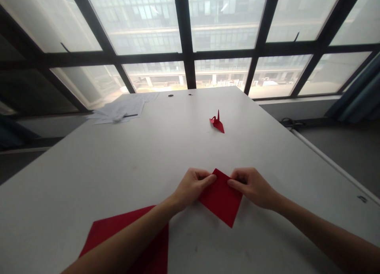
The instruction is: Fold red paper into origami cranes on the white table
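A small square of red paper (222,198) is held between both hands just above the white table (142,155), one corner pointing toward me. My left hand (194,187) pinches its upper left edge between thumb and fingers. On the upper right edge, my right hand (251,185) has a similar pinch. Whether the square is folded in layers I cannot tell. Under my left forearm lies a larger red sheet (118,226), partly hidden by the arm. Farther back, a red origami crane (217,122) stands on the table.
Loose white papers (121,107) with a dark pen (130,115) on them lie at the far left of the table. A round black cable hole (170,95) is near the back edge. Large windows (187,28) rise behind, and a blue curtain (356,90) hangs at right.
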The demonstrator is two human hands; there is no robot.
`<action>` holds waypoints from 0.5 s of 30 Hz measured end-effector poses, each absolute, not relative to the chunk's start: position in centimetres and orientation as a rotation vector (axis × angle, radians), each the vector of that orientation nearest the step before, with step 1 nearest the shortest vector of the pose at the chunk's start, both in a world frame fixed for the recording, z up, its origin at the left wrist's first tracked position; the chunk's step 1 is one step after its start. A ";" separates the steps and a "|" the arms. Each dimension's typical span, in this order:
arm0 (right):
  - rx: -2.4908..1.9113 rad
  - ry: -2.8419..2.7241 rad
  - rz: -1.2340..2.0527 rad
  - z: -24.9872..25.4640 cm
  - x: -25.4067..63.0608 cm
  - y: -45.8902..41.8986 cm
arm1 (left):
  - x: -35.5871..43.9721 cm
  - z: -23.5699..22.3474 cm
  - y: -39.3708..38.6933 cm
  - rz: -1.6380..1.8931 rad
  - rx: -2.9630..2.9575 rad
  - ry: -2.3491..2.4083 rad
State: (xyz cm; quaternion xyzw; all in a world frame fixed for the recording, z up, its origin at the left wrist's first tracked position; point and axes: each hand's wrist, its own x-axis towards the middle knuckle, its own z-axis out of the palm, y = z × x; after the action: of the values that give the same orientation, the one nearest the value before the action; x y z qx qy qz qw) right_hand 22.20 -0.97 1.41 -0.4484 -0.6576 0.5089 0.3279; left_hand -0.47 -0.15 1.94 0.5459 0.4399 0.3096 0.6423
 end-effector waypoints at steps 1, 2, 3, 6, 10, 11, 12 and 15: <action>-1.180 -1.737 1.328 1.4 22.1 -1.1 | -0.5 1.9 -0.1 0.706 1.255 1.004; -1.183 -1.753 1.327 1.4 22.0 -1.1 | -0.5 1.8 -0.1 0.712 1.271 0.999; -1.181 -1.767 1.333 1.5 21.9 -1.2 | -0.5 1.7 -0.1 0.724 1.288 0.994; -1.138 -1.771 1.408 1.7 21.9 -1.2 | -0.4 1.5 0.0 0.798 1.293 1.022; -1.068 -1.748 1.522 1.7 22.1 -1.1 | -0.4 1.4 0.0 0.890 1.201 1.050; -1.073 -1.741 1.513 1.7 22.2 -1.0 | -0.4 1.5 0.0 0.888 1.187 1.032; -1.089 -1.723 1.486 1.6 22.3 -0.9 | -0.4 1.7 0.0 0.873 1.177 1.002; -1.154 -1.638 1.417 1.5 22.7 -0.5 | -0.5 2.2 0.1 0.754 1.186 0.893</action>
State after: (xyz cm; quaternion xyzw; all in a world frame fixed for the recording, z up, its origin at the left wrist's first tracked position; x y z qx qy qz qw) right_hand 22.74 -0.47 1.45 -0.4428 -0.6286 0.5435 0.3369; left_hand -0.55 0.06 2.20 0.5267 0.3967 0.3350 0.6730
